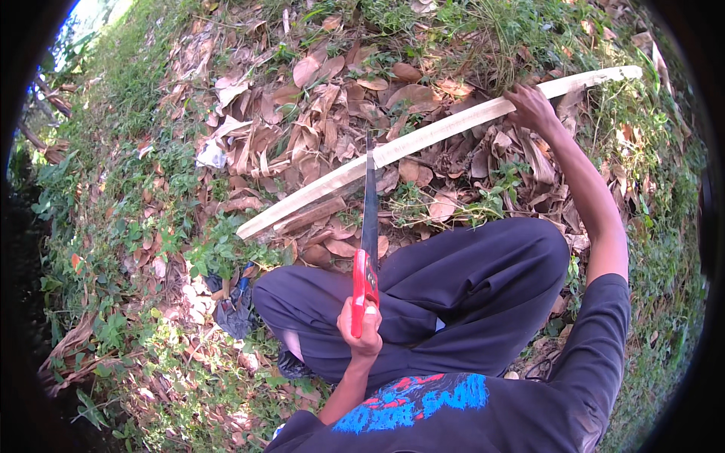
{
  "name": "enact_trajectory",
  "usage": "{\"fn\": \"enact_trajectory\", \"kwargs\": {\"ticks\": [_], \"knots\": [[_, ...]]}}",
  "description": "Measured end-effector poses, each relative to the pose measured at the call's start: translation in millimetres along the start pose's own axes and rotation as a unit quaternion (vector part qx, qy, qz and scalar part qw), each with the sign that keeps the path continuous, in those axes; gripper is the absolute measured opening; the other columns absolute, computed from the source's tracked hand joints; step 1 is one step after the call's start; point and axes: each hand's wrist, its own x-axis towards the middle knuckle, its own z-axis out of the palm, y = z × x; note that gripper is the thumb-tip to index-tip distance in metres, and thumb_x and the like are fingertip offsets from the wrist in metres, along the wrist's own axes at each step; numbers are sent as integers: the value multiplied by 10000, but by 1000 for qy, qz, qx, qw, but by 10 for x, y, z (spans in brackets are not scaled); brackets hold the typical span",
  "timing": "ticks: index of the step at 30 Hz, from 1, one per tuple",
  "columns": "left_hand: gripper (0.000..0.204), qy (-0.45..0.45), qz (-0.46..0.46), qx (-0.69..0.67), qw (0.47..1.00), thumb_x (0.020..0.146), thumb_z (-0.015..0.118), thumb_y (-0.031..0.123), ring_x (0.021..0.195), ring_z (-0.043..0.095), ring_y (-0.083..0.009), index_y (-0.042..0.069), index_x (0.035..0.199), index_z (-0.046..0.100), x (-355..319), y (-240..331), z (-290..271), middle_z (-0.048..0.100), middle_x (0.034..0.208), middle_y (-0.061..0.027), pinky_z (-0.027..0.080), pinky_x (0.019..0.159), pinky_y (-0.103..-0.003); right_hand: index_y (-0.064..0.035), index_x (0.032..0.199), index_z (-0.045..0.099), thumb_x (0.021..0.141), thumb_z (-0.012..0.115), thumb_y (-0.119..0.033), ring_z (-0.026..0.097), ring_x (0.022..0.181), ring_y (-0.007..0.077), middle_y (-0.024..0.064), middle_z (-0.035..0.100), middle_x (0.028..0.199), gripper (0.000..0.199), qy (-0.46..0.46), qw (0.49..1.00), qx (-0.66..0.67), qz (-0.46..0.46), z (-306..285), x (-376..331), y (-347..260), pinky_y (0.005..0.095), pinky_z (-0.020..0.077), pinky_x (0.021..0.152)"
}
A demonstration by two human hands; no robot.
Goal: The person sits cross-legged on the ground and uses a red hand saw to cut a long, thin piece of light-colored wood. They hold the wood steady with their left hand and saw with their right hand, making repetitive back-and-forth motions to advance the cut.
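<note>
A long pale wooden strip [445, 127] slants across in front of me, its left end low and near, its right end farther away. My right hand [531, 109] is closed around it toward the right end. In my left hand [361, 328] is the red handle of a handsaw [368, 219]. The saw's dark blade points away from me and crosses the strip left of its middle, against the wood. How deep the teeth sit in the wood cannot be made out.
Below the strip's left part lies a shorter brown piece of wood [310, 215]. My crossed legs [468, 287] in dark trousers are close under the saw. Dry leaves [317, 113] and green plants cover the ground. A dark plastic bag [236, 313] lies by my left knee.
</note>
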Motion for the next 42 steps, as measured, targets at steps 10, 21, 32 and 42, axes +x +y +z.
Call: {"fn": "enact_trajectory", "kwargs": {"ticks": [10, 21, 32, 42], "knots": [[142, 34, -14, -64, 997, 857, 508, 78, 461, 354, -51, 23, 744, 442, -132, 155, -89, 425, 573, 2, 277, 416, -234, -59, 1193, 577, 799, 707, -251, 627, 977, 346, 184, 622, 991, 457, -59, 997, -25, 45, -384, -667, -200, 469, 487, 859], [172, 19, -23, -9, 1000, 943, 547, 115, 499, 479, -68, 18, 807, 503, -123, 81, 297, 499, 594, -4, 372, 456, -227, 19, 997, 676, 915, 580, -417, 688, 906, 366, 234, 700, 973, 454, -129, 983, 124, -45, -672, 368, -1453, 458, 551, 828], [192, 25, -42, -35, 998, 952, 570, 155, 466, 385, -35, 46, 819, 485, -117, -17, 347, 442, 599, 32, 280, 418, -225, -169, 594, 662, 827, 539, -266, 694, 614, 245, 67, 695, 659, 281, 16, 986, 161, -30, 336, 275, -2350, 371, 514, 536], [129, 29, -29, -28, 999, 918, 558, 93, 467, 395, -27, 24, 817, 517, 181, -134, 352, 442, 594, 39, 291, 413, -222, -148, 622, 715, 857, 458, -347, 692, 617, 284, 137, 695, 685, 401, 61, 981, 174, 61, 368, 223, -2414, 397, 520, 583]]}}
